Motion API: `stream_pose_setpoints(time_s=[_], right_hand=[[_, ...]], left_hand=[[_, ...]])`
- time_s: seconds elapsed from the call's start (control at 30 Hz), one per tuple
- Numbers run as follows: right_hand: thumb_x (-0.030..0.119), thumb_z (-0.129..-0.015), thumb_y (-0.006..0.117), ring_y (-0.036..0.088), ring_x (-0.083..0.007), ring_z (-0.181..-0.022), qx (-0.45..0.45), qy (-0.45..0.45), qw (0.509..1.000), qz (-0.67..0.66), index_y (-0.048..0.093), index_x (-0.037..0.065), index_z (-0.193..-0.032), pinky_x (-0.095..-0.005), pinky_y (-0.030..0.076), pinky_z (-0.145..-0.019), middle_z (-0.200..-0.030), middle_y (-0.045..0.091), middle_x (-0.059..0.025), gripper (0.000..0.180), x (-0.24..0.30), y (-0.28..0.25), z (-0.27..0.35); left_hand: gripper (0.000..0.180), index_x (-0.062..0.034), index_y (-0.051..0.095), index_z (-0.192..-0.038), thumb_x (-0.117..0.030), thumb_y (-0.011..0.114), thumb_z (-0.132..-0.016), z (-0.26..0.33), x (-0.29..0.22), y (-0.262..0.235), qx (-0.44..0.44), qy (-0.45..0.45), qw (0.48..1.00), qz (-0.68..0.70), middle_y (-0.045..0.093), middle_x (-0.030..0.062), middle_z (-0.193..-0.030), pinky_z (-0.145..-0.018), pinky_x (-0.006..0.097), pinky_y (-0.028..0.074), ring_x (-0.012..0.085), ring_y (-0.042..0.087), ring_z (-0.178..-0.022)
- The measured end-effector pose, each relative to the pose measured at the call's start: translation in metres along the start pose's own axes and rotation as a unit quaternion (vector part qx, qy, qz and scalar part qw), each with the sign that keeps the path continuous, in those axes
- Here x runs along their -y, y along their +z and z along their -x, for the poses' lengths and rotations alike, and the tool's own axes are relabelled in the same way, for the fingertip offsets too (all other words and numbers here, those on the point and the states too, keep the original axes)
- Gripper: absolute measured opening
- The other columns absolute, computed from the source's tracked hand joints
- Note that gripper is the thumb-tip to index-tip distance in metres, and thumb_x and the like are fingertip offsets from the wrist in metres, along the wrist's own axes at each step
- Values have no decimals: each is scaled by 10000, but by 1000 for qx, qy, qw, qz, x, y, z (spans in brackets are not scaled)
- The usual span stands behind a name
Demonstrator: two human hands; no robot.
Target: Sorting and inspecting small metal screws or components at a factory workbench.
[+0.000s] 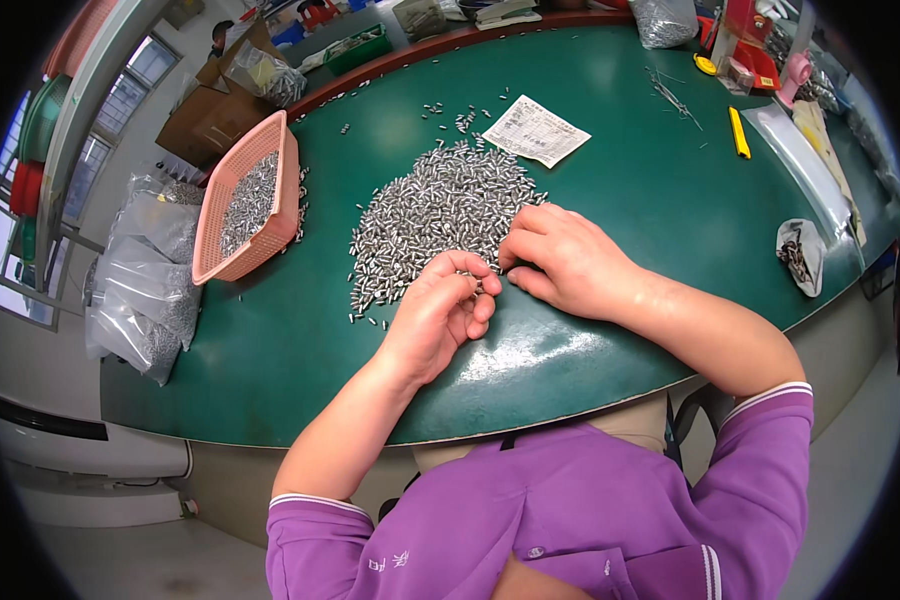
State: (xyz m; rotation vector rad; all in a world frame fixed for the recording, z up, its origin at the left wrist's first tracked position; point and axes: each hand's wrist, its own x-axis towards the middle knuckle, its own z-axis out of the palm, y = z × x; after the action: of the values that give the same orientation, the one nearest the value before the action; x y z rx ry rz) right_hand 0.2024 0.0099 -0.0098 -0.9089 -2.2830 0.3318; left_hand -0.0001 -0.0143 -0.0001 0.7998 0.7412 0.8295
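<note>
Curling inward, the fingers of the left hand (432, 322) meet the bent fingers of the right hand (578, 264) closely; whether either clamps a piece, I cannot tell. From them, a pile of small metal pieces (438, 205) spreads toward eleven o'clock on the green table (650, 165), with paper (537, 131) at twelve, a pink basket (289, 180) at ten, and a yellow tool (739, 133) at two.

Around the pile of small metal pieces (430, 210) on your green table (630, 110), your left hand (442, 308) curls at six o'clock; your right hand (568, 264) bends at four, fingertips near the left's. A pink basket (289, 190) of similar pieces stands at nine, a printed paper (537, 131) lies between one and two, and a yellow tool (739, 133) at two.
</note>
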Motion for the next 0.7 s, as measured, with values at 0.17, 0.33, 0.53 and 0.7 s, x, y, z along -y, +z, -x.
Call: stream_pose_setpoints(time_s=[0.17, 0.33, 0.53, 0.7], right_hand=[[113, -733, 658, 538, -262, -903, 12, -23, 1000, 17, 607, 97, -856, -390, 449, -789, -900, 534, -64, 133, -1, -1, 0], [119, -722, 646, 536, -295, -869, 8, 11, 1000, 4, 607, 86, -839, -410, 451, -763, -872, 527, -85, 128, -2, 0, 1], [130, -786, 657, 559, -235, -868, 1, 79, 987, -141, 612, 70, -872, -340, 474, -758, -886, 536, -68, 114, 3, -4, -5], [91, -838, 639, 516, -149, -865, -4, 79, 947, -311, 620, 68, -903, -277, 442, -751, -887, 547, -22, 71, 7, -2, -5]], left_hand=[[85, -48, 488, -974, -92, 450, -911, -1, -2, -1, -27, 13, 999, 38, 544, 70, -877, -526, 220, 382, 104, 477, -663], [81, -61, 481, -962, -138, 457, -947, -1, -2, 0, -40, 5, 999, 29, 509, 64, -867, -443, 170, 314, 80, 414, -595], [115, -60, 501, -1039, -104, 497, -932, -1, -1, 1, -23, -8, 1000, -1, 517, 51, -856, -423, 148, 298, 49, 402, -564], [187, -50, 511, -1091, -102, 553, -916, 2, 0, 5, 28, -31, 999, 12, 535, 30, -852, -468, 165, 350, 44, 445, -611]])
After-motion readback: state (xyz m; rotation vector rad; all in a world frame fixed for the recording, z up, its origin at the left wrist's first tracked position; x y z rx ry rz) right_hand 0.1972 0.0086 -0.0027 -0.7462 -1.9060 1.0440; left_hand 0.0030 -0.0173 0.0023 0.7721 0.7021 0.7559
